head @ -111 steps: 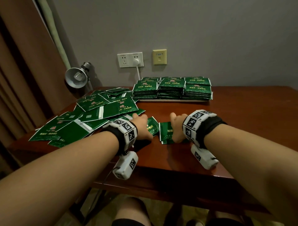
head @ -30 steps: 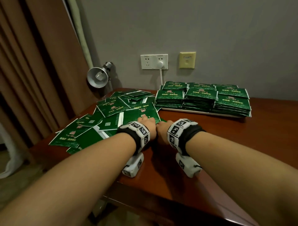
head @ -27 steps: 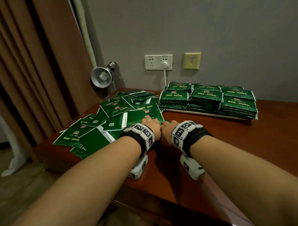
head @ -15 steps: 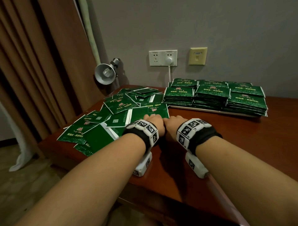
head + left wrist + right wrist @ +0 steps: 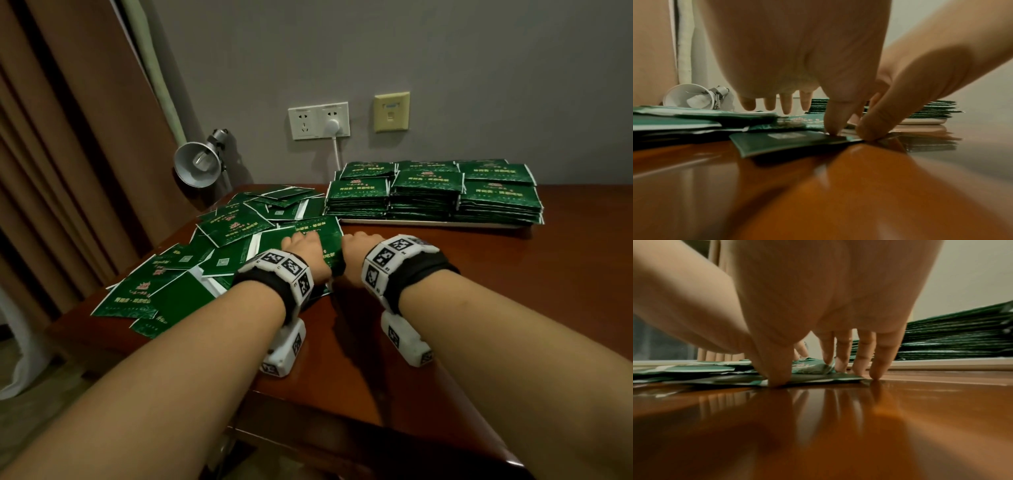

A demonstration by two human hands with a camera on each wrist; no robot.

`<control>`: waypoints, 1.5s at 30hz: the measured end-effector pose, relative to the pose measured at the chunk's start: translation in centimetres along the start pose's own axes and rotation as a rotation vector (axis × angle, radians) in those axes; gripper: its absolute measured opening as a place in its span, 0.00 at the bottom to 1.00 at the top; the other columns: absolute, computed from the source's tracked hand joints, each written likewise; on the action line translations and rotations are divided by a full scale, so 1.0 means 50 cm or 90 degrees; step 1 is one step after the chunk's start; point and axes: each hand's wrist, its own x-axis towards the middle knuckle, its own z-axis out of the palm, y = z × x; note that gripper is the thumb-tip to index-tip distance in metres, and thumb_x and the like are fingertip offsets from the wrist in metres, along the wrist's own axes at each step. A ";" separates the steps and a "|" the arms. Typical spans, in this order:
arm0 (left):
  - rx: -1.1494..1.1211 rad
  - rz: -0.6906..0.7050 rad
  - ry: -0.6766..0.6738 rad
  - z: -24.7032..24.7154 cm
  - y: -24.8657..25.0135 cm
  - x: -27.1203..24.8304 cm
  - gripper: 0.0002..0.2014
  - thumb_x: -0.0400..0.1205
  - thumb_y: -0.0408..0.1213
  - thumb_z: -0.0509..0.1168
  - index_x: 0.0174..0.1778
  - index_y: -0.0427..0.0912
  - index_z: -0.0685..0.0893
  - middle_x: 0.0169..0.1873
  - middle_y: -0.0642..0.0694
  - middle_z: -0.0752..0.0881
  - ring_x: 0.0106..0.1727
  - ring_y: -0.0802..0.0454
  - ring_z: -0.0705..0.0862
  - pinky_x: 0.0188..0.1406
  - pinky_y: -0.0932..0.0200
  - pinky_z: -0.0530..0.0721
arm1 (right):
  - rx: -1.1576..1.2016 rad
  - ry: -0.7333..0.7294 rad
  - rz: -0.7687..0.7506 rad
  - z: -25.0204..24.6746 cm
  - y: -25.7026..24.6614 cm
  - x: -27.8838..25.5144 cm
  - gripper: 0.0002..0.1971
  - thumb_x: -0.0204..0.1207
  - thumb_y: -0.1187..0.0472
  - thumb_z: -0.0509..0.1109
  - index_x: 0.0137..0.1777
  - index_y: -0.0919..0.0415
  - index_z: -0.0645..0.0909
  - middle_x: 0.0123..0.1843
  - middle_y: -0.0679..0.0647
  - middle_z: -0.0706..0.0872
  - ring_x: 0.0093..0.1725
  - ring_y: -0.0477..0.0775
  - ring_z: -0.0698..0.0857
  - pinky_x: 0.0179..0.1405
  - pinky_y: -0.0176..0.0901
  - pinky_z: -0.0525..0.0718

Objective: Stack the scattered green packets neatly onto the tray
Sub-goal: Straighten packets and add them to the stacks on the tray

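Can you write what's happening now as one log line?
left hand: pressing loose packets | right hand: fingertips at packets' edge | tray: stacked

The flat green foil packets [image 5: 236,224] on the dark wooden table carry gold print and a small red emblem, but the characters are too small and blurred to read. Some show a white square code patch. The white wrist bands [image 5: 284,270] bear black-and-white square marker patterns, without readable letters or numbers.
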 end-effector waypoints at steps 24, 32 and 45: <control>-0.013 0.090 0.030 -0.004 0.004 -0.001 0.54 0.66 0.67 0.73 0.82 0.44 0.59 0.77 0.37 0.65 0.78 0.37 0.63 0.73 0.42 0.68 | 0.136 0.084 0.038 -0.072 0.200 -0.072 0.05 0.75 0.65 0.66 0.47 0.54 0.76 0.42 0.53 0.80 0.37 0.53 0.78 0.30 0.40 0.76; 0.075 0.034 -0.057 0.006 -0.006 0.025 0.62 0.65 0.75 0.68 0.85 0.39 0.50 0.81 0.37 0.63 0.80 0.35 0.63 0.78 0.44 0.66 | 0.020 -0.041 -0.016 -0.017 0.171 -0.073 0.29 0.70 0.35 0.72 0.60 0.57 0.75 0.56 0.55 0.81 0.53 0.57 0.82 0.50 0.49 0.83; 0.041 0.135 -0.053 0.008 -0.007 0.016 0.55 0.57 0.73 0.74 0.75 0.46 0.66 0.72 0.42 0.71 0.73 0.42 0.69 0.71 0.48 0.71 | -0.037 -0.020 -0.009 0.007 0.146 -0.051 0.32 0.72 0.38 0.72 0.67 0.58 0.73 0.65 0.60 0.76 0.59 0.62 0.81 0.60 0.55 0.82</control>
